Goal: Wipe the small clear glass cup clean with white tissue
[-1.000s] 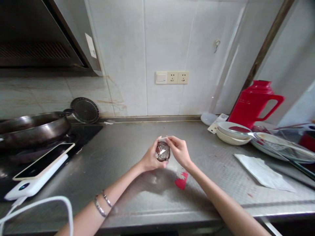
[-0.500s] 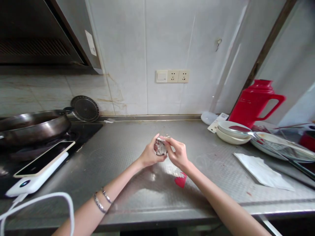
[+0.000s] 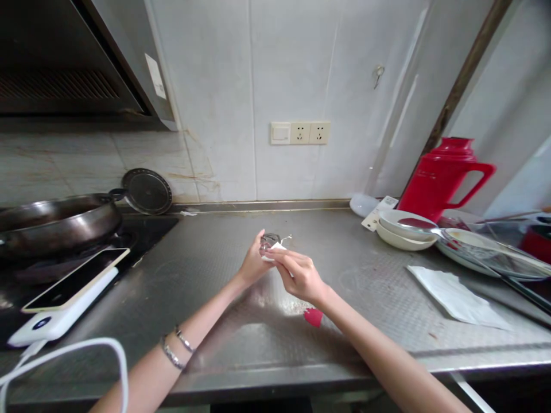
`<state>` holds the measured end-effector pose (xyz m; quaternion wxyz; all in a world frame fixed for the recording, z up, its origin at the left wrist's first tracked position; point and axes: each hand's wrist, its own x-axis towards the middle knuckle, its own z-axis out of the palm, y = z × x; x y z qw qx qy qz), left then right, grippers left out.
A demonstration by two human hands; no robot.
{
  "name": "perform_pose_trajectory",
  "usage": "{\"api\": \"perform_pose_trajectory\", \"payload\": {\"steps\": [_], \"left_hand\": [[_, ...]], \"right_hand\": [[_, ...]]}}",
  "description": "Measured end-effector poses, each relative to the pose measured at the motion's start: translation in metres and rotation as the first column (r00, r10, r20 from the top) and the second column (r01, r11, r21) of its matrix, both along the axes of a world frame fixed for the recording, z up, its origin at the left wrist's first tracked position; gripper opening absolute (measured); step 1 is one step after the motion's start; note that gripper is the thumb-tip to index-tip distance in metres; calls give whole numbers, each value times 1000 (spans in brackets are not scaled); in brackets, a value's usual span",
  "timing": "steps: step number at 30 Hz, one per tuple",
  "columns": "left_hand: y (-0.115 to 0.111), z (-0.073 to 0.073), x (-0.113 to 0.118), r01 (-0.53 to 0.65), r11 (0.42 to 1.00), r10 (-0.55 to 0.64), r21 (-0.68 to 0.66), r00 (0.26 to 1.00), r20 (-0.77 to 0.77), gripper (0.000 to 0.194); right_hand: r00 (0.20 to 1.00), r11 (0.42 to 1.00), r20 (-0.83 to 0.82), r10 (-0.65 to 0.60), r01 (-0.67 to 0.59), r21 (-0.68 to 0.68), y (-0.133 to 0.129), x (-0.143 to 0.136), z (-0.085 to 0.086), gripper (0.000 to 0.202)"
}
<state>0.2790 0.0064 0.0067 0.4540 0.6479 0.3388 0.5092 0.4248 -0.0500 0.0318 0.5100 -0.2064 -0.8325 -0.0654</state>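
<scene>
My left hand [image 3: 253,259] is wrapped around a small clear glass [image 3: 270,237], held above the middle of the steel counter. Pressed close to the glass, my right hand [image 3: 302,276] pinches a small white piece [image 3: 278,247]; whether it is paper or cloth I cannot tell. A thin pale strand shows just beyond the fingertips. Part of the glass is hidden by my fingers. Below the right wrist, a torn red scrap [image 3: 313,316] lies on the counter.
On the left, a steel pan [image 3: 60,221] sits on the stove beside a phone [image 3: 75,281] and a white power bank [image 3: 64,312]. To the right are a red thermos [image 3: 439,178], stacked bowls [image 3: 404,238], a plate [image 3: 460,258] and a white napkin [image 3: 456,295].
Both hands have shifted slightly left with the glass. My right hand has moved across its near side, and the white piece has moved from the rim's back to its right front.
</scene>
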Motion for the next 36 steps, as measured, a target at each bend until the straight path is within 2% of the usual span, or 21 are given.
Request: {"api": "perform_pose_trajectory", "payload": {"steps": [3,6,8,10,14,16,21,24,27,31,36], "left_hand": [[-1,4,-1,-17,1000,17,1,1000,0,95],[-7,7,0,-14,999,15,29,998,-57,93],[-11,8,2,11,999,-6,40,992,-124,94],[-16,10,4,43,998,-33,51,980,-196,94],[-20,10,7,81,989,-44,121,960,-278,79],[-19,8,7,84,985,-38,150,959,-282,71],[-12,5,5,5,989,35,150,962,-269,75],[-8,2,4,-19,993,52,116,957,-286,83],[-6,-1,4,-18,992,53,125,957,-286,84],[-6,-3,3,-17,990,51,138,967,-251,82],[-7,1,4,-23,995,41,95,979,-200,79]], "right_hand": [[989,998,-137,-58,55,-24,1,4,5,30],[920,972,-318,-227,197,-124,6,13,13,22],[880,945,-354,-317,261,-197,11,18,16,19],[878,931,-330,-347,278,-237,15,20,17,18],[952,943,-181,-247,193,-270,18,18,12,19],[978,958,-100,-181,152,-242,17,17,9,21],[986,987,56,-157,158,-20,16,20,4,27],[980,980,100,-174,163,110,17,22,1,32],[975,972,127,-180,156,177,16,23,0,38],[982,974,113,-149,126,189,11,20,1,41],[994,991,92,-54,42,124,8,19,7,34]]}}
